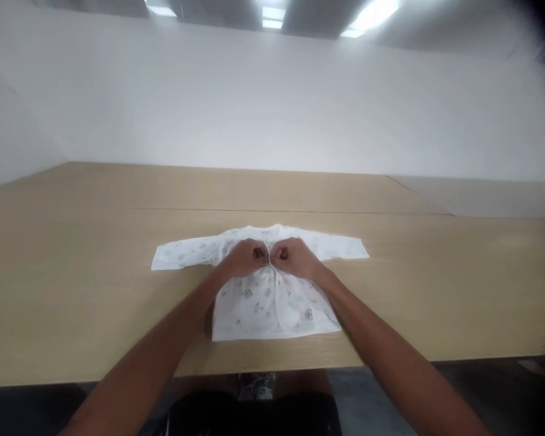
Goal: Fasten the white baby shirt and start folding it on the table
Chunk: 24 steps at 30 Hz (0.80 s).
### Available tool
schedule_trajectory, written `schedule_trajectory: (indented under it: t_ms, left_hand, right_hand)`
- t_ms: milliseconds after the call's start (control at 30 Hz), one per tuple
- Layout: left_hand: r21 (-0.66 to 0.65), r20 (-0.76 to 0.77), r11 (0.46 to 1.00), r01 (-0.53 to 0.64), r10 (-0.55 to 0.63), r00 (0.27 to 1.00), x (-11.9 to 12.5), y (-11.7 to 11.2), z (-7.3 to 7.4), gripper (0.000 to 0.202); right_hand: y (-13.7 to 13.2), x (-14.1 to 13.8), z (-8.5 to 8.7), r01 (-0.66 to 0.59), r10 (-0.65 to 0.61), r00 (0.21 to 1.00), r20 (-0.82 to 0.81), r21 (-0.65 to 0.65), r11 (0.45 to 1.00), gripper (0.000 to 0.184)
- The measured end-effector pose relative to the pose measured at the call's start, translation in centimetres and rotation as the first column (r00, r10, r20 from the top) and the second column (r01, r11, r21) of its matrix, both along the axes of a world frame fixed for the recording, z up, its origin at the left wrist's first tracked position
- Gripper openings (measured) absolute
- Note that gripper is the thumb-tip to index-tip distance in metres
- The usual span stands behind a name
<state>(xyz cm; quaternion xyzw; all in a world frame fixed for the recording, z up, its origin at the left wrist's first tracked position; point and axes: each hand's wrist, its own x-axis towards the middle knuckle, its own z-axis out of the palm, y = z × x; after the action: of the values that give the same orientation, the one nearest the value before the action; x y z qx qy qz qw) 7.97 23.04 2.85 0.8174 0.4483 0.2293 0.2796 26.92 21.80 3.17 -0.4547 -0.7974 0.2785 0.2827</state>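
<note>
The left hand (246, 258) and right hand (295, 258) are both curled closed, each pinching one front edge of a white printed baby jacket (247, 309) at the neckline, knuckles almost touching. The jacket lies flat and centred on a pale wooden table (72, 290) — near its close edge, sleeves spread left and right.

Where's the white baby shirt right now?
In the head view, the white baby shirt lies flat on the wooden table, under the left hand and right hand, which meet near its collar.
</note>
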Motion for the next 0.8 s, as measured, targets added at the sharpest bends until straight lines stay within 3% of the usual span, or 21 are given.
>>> schedule_trajectory:
  t_ms: [267, 500, 800]
  left_hand:
    - [-0.055, 0.089, 0.998, 0.019, -0.014, 0.996, -0.4, 0.0, 0.1, 0.013]
    - [-0.128, 0.07, 0.992, -0.015, 0.024, 0.997, -0.5, -0.3, 0.7, 0.026]
    - [0.009, -0.001, 0.998, -0.054, 0.054, 0.999, -0.2, 0.1, 0.3, 0.008]
  right_hand:
    - [0.0, 0.0, -0.6, -0.055, 0.051, 0.996, 0.073, 0.056, 0.997, 0.015]
    - [-0.1, -0.9, -1.6, 0.066, -0.078, 0.995, 0.068, 0.166, 0.984, 0.012]
    - [0.5, 0.1, -1.0, -0.008, 0.007, 0.998, -0.063, -0.012, 1.0, 0.011]
